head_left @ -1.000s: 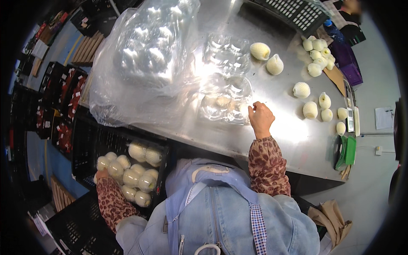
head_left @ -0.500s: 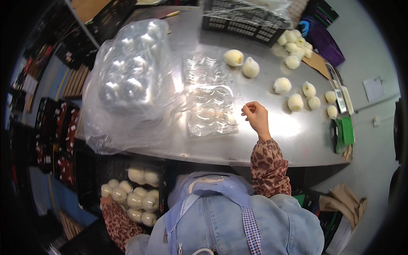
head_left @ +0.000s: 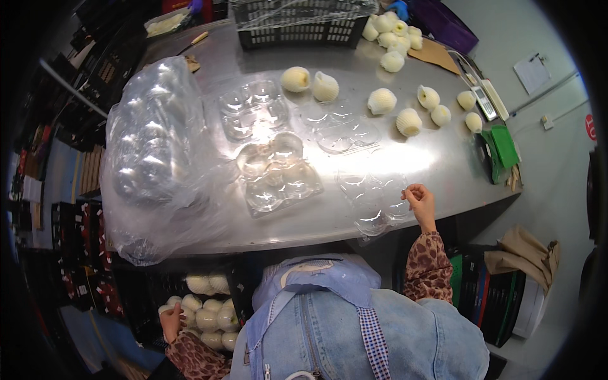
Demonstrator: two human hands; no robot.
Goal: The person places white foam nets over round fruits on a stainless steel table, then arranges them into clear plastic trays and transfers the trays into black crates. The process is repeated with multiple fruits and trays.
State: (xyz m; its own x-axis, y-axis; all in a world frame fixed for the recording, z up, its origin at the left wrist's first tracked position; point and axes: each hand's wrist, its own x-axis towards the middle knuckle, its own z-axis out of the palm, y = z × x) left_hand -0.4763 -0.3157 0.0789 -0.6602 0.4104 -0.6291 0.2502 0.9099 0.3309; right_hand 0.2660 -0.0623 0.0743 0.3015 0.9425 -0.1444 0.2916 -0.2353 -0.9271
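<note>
My right hand pinches the edge of a clear plastic clamshell box, which lies unfolded and tilted near the table's front edge. Left of it, a second clear clamshell lies open on the metal table, with moulded round hollows and nothing inside. My left hand is down at the lower left, fingers apart, beside packs of pale round fruit in a black crate. Whether its fingertips touch a pack I cannot tell.
A bulky plastic bag of stacked clamshells covers the table's left. Several fruits in white foam nets stand across the right half, more piled behind. A black crate stands at the back; a green-topped device sits far right.
My right hand has moved right and nearer, drawing one clamshell apart from the other, which stays at the left. My left hand has shifted slightly over the crate's edge. The view has turned.
</note>
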